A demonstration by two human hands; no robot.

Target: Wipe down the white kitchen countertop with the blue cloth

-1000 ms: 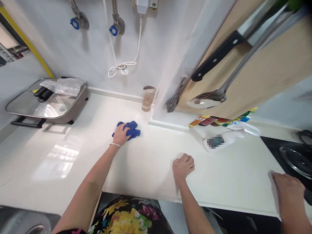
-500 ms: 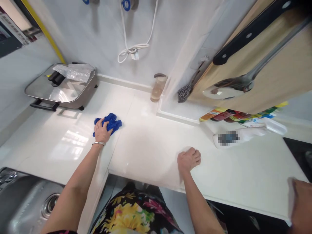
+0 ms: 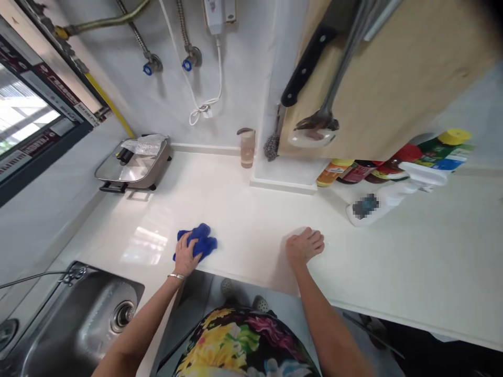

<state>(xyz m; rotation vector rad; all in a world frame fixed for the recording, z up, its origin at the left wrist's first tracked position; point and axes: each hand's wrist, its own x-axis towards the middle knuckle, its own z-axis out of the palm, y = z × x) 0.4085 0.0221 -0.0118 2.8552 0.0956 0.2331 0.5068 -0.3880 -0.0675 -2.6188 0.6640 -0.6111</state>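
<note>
Your left hand (image 3: 187, 255) grips one blue cloth (image 3: 203, 244), left of centre; your right hand (image 3: 305, 246) lies loosely curled on the counter (image 3: 251, 230), nothing showing in it. The cloth should be light, limp, unbreakable: hold its bunched middle. Beyond: one jug (image 3: 247, 149) upper centre, one white bottle (image 3: 389, 198) right, one pan (image 3: 137, 166) left, two valves (image 3: 151, 65) upper left.

Dressed in a black garment (image 3: 243, 340) with a big, bold floral print: yellow blooms at left and centre, magenta petals toward the right, green leaves between, pale blue-white low on the right. Wearing a thin, shiny, silver-coloured bracelet (image 3: 176, 276) around the left wrist. Bare along the left forearm (image 3: 145, 319) and right forearm (image 3: 326, 324). Shod in pale, clog-like shoes (image 3: 260, 303), rounded at the toe, dotted with small dark holes.
</note>
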